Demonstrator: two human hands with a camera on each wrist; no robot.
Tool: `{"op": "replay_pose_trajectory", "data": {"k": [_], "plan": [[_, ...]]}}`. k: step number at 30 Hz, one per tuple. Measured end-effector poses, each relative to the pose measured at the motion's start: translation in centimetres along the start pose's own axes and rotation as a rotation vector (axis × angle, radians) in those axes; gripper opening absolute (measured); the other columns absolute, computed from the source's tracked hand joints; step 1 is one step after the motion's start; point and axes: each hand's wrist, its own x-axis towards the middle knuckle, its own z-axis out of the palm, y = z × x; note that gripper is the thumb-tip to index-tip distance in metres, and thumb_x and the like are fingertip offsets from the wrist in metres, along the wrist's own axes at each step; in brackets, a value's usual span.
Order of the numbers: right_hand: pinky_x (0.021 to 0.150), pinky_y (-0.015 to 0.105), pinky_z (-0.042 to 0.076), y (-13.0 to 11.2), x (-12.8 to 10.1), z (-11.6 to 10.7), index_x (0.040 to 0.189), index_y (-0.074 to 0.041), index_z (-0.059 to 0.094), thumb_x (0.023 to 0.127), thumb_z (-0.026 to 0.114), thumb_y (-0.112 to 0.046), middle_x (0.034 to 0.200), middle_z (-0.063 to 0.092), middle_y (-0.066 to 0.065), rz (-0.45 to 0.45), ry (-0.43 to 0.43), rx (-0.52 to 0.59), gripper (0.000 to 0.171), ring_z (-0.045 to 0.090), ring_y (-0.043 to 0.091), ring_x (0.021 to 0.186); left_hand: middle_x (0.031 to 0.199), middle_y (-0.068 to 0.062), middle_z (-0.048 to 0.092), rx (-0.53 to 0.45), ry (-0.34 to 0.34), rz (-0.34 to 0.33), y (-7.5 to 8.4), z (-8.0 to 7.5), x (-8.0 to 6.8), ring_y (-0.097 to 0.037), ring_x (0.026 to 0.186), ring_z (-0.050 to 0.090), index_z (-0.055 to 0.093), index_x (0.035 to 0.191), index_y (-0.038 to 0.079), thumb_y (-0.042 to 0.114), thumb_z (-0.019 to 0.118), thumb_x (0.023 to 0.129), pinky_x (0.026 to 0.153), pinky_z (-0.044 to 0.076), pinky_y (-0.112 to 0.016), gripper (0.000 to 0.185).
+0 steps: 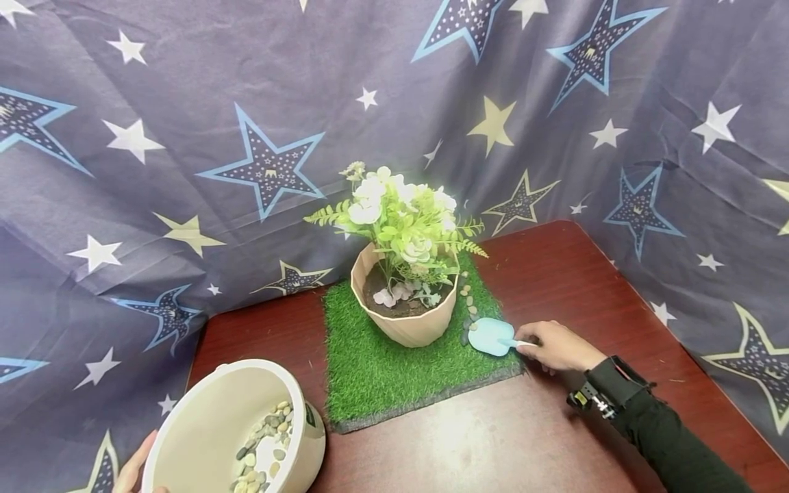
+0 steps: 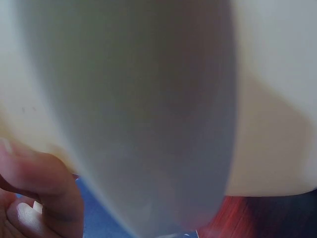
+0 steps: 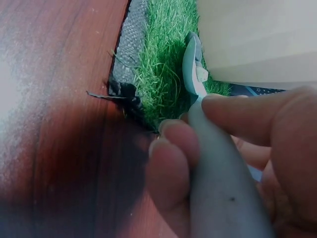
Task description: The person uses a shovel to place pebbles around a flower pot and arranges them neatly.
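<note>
My right hand [image 1: 557, 346] grips the handle of a small light-blue shovel [image 1: 491, 337], thumb and fingers round it. The blade sits low over the right part of the green grass mat [image 1: 364, 383], beside a row of pebbles [image 1: 471, 301] along the flowerpot [image 1: 416, 332]. A pale pebble [image 3: 201, 74] shows at the blade in the right wrist view. At the lower left, my left hand [image 1: 132, 467] holds the rim side of a cream bucket [image 1: 314, 438], partly out of frame. Inside the bucket lie several river pebbles [image 1: 265, 435]. A wide blurred grey band covers much of the left wrist view.
White artificial flowers and green leaves [image 1: 407, 212] stand in the pot's dark soil [image 1: 376, 284]. The mat lies on a reddish-brown table [image 1: 573, 287]. A star-patterned cloth [image 1: 277, 68] hangs behind and at both sides of the table.
</note>
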Motion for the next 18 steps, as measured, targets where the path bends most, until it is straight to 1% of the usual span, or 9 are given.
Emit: {"op": "replay_pose_trajectory", "data": {"k": [1,5,8,11,16,18], "plan": [[0.045,0.029,0.048,-0.1,0.0,0.0,0.110,-0.008,0.072,0.100,0.065,-0.015,0.072,0.065,0.005,0.006,0.001,0.001,0.014,0.055,0.011,0.047,0.141,0.019,0.060,-0.004,-0.008,0.005,-0.1,-0.1,0.0,0.003,0.110,0.065,0.048,0.156,0.034,-0.034,0.034,0.081,0.077,0.055,-0.012,0.102],[0.047,0.028,0.047,0.0,0.0,0.1,0.111,-0.009,0.072,0.101,0.064,-0.017,0.073,0.064,0.004,0.012,0.005,-0.006,0.015,0.055,0.011,0.048,0.144,0.014,0.060,-0.076,-0.081,0.042,-0.6,-0.6,0.4,0.000,0.112,0.066,0.045,0.158,0.028,-0.037,0.030,0.076,0.079,0.057,-0.014,0.106],[0.048,0.027,0.046,0.1,-0.1,0.1,0.112,-0.010,0.073,0.101,0.064,-0.017,0.074,0.064,0.003,-0.002,0.016,-0.021,0.016,0.054,0.010,0.049,0.144,0.016,0.060,-0.039,-0.066,0.043,-0.5,-0.5,0.3,0.001,0.113,0.065,0.045,0.158,0.029,-0.037,0.030,0.075,0.079,0.056,-0.013,0.107],[0.049,0.026,0.046,0.1,-0.5,0.1,0.111,-0.010,0.073,0.101,0.064,-0.017,0.073,0.063,0.002,-0.017,0.032,-0.037,0.015,0.054,0.009,0.049,0.143,0.018,0.059,-0.005,-0.042,0.025,-0.3,-0.2,0.2,0.003,0.113,0.064,0.045,0.158,0.030,-0.037,0.032,0.077,0.079,0.055,-0.012,0.106],[0.051,0.024,0.045,-0.7,-1.2,0.0,0.109,-0.012,0.073,0.100,0.066,-0.018,0.074,0.063,-0.001,-0.037,0.050,-0.066,0.013,0.052,0.006,0.050,0.143,0.018,0.059,-0.010,-0.023,-0.001,-0.1,0.0,0.0,0.003,0.111,0.065,0.045,0.158,0.032,-0.036,0.032,0.079,0.078,0.056,-0.013,0.105],[0.052,0.023,0.045,-1.2,-1.6,0.0,0.108,-0.012,0.073,0.100,0.066,-0.019,0.075,0.064,-0.003,-0.058,0.047,-0.078,0.013,0.052,0.003,0.050,0.142,0.019,0.059,0.009,-0.011,0.000,0.0,0.0,-0.1,0.003,0.111,0.064,0.045,0.158,0.032,-0.036,0.033,0.079,0.078,0.055,-0.012,0.105]]}}
